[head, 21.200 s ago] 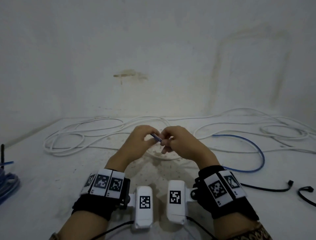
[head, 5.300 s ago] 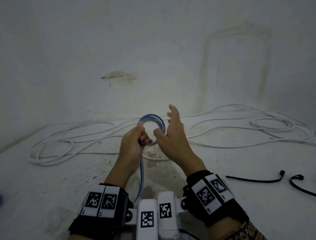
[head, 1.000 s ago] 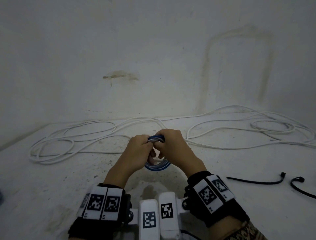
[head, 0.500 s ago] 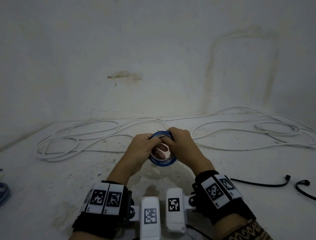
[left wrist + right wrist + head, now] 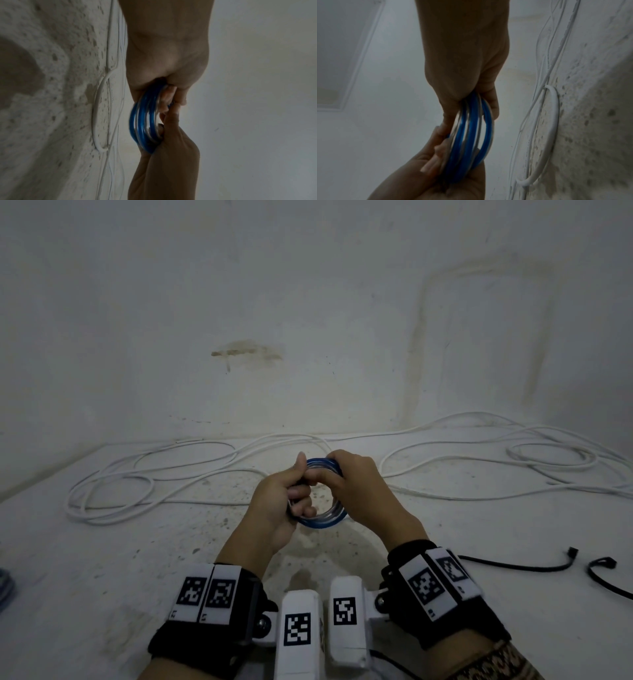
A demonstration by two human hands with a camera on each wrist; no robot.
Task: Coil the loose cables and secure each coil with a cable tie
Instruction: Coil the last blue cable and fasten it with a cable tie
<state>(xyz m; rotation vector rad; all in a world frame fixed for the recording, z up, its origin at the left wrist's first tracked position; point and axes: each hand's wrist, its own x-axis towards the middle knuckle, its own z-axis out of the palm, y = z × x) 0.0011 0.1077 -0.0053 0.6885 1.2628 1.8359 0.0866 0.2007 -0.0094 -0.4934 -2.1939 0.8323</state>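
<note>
Above the speckled white floor, both hands grip a tight, glossy blue cable coil.

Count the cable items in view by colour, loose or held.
Blue: 2, the blue coil gripped by the left hand and right hand, plus a blue piece cut off at the left edge.
White: 1, the white tangle; separate cables cannot be told.
Black: 2, a near tie and a far tie.
Total: 5

bare utility room: stained plaster wall, speckled floor.
</note>
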